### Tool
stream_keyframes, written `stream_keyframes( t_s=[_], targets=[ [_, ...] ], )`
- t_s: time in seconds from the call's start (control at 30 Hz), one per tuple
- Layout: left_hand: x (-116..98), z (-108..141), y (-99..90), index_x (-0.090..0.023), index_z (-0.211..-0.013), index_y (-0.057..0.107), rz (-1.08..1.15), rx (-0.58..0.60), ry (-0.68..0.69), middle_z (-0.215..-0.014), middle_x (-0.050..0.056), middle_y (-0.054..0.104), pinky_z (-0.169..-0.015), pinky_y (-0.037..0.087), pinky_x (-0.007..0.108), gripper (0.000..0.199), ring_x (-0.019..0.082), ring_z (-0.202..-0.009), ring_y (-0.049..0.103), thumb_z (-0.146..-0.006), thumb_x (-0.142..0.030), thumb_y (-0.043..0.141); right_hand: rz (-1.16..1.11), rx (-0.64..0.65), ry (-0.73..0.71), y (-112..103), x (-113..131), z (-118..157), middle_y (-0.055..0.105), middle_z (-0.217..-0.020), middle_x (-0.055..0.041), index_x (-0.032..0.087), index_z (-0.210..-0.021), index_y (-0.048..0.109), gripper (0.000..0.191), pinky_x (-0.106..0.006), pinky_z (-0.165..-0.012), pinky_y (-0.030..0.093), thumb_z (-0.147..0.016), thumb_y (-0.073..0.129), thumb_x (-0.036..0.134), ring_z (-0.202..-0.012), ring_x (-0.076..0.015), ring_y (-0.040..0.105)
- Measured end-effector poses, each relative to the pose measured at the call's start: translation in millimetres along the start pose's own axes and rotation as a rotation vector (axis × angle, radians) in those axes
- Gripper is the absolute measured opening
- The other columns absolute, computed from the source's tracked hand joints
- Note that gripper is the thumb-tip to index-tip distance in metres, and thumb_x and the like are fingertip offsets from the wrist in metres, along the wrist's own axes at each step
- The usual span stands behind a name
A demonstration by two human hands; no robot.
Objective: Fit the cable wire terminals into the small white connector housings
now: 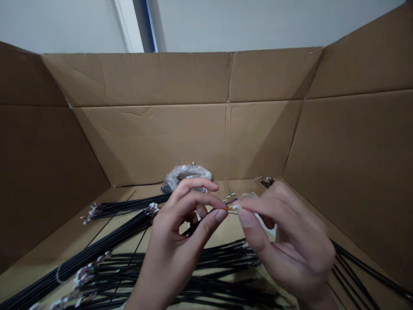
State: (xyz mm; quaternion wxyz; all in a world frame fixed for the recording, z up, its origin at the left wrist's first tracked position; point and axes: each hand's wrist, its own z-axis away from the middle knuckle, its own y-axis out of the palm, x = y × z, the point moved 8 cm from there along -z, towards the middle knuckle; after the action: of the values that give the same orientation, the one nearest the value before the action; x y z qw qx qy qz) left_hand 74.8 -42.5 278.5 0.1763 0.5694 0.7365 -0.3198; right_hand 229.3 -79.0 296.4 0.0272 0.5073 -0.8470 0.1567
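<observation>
So, head view: left hand [180, 241] pinches a black cable [192, 228], right hand [288, 241] its small white plug [236, 207], above the middle of the desk [64, 242]. Cable looks light, springy, smooth; thin wires [229, 208] look fragile, so hold sheath and plug. Crinkly clear bag [176, 175] by the back edge.

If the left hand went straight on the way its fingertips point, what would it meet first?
Probably the white connector pinched by the right hand, just ahead of the left hand; depth is unclear.
</observation>
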Motion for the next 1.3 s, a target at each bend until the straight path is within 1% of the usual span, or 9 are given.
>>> stream_keyframes(
  t_s=[0.2, 0.33, 0.5, 0.67, 0.73, 0.93, 1.13, 1.17, 1.3],
  targets=[
    [-12, 3, -3.0, -0.031, -0.087, 0.074, -0.04, -0.031, 0.067, -0.115, -0.003, 0.072, -0.069, 0.056, 0.019, 0.017, 0.015, -0.109, 0.069, -0.095, -0.016, 0.07, 0.035, 0.071, 0.009, 3, 4, 1, 0.057, -0.068, 0.002, 0.021, -0.085, 0.064, 0.015, -0.031, -0.06, 0.037, -0.094, 0.063, 0.009, -0.06, -0.0132, 0.046],
    [-15, 8, -6.3, -0.031, -0.086, 0.073, -0.058, -0.047, 0.046, -0.114, -0.003, 0.074, -0.074, 0.057, 0.021, 0.019, 0.017, -0.114, 0.067, -0.095, -0.014, 0.069, 0.047, 0.107, -0.017, 7, 9, 0, 0.062, -0.068, 0.0001, 0.022, -0.083, 0.062, 0.016, -0.033, -0.059, 0.036, -0.094, 0.06, 0.009, -0.062, -0.0152, 0.049],
    [-16, 9, -9.7, -0.032, -0.085, 0.073, -0.096, -0.048, 0.104, -0.113, -0.004, 0.074, -0.097, 0.054, 0.029, 0.017, 0.018, -0.118, 0.065, -0.094, -0.017, 0.071, 0.031, 0.076, 0.003, 7, 9, 0, 0.059, -0.067, 0.0015, 0.023, -0.084, 0.062, 0.017, -0.032, -0.058, 0.038, -0.094, 0.06, 0.009, -0.06, -0.0147, 0.048],
    [-14, 0, -6.0, -0.031, -0.087, 0.072, -0.088, -0.014, 0.096, -0.114, -0.002, 0.073, -0.074, 0.056, 0.024, 0.016, 0.018, -0.12, 0.065, -0.094, -0.016, 0.071, 0.039, -0.003, 0.027, -1, 5, 3, 0.062, -0.069, 0.0, 0.023, -0.093, 0.065, 0.015, -0.033, -0.059, 0.039, -0.091, 0.063, 0.008, -0.061, -0.0155, 0.048],
    [-15, -1, -3.9, -0.031, -0.088, 0.072, -0.088, -0.004, 0.105, -0.11, -0.002, 0.074, -0.07, 0.055, 0.022, 0.018, 0.017, -0.12, 0.065, -0.094, -0.014, 0.07, 0.035, -0.029, 0.026, -4, 4, 4, 0.064, -0.071, -0.0008, 0.023, -0.094, 0.065, 0.015, -0.034, -0.059, 0.039, -0.09, 0.065, 0.008, -0.06, -0.0155, 0.048],
    [-17, 6, -6.8, -0.031, -0.088, 0.073, -0.064, -0.025, 0.102, -0.116, -0.002, 0.073, -0.075, 0.057, 0.023, 0.017, 0.017, -0.114, 0.068, -0.094, -0.015, 0.07, -0.041, 0.002, 0.044, 0, 3, 3, 0.064, -0.071, 0.0, 0.024, -0.091, 0.066, 0.017, -0.033, -0.059, 0.04, -0.09, 0.064, 0.008, -0.061, -0.0158, 0.051],
    [-18, 11, -13.0, -0.033, -0.088, 0.073, -0.082, -0.048, 0.105, -0.112, -0.004, 0.075, -0.102, 0.053, 0.033, 0.017, 0.02, -0.118, 0.066, -0.096, -0.018, 0.069, -0.029, 0.067, 0.002, 8, 10, 1, 0.062, -0.066, 0.0012, 0.024, -0.082, 0.062, 0.02, -0.032, -0.056, 0.04, -0.092, 0.059, 0.007, -0.059, -0.0154, 0.051],
    [-21, 11, -13.7, -0.033, -0.089, 0.073, -0.081, -0.053, 0.143, -0.109, -0.004, 0.075, -0.1, 0.053, 0.033, 0.014, 0.02, -0.117, 0.067, -0.095, -0.021, 0.07, -0.023, 0.062, 0.007, 7, 10, 1, 0.063, -0.067, 0.001, 0.024, -0.083, 0.063, 0.02, -0.032, -0.056, 0.04, -0.092, 0.059, 0.007, -0.059, -0.0156, 0.051],
    [-15, 8, -8.9, -0.03, -0.086, 0.071, -0.058, -0.005, 0.095, -0.105, -0.001, 0.073, -0.085, 0.056, 0.028, 0.016, 0.02, -0.121, 0.065, -0.094, -0.017, 0.071, 0.008, 0.003, 0.007, -1, 9, 3, 0.066, -0.071, -0.0003, 0.024, -0.091, 0.065, 0.017, -0.034, -0.058, 0.038, -0.091, 0.062, 0.008, -0.059, -0.0164, 0.049]
  ],
)
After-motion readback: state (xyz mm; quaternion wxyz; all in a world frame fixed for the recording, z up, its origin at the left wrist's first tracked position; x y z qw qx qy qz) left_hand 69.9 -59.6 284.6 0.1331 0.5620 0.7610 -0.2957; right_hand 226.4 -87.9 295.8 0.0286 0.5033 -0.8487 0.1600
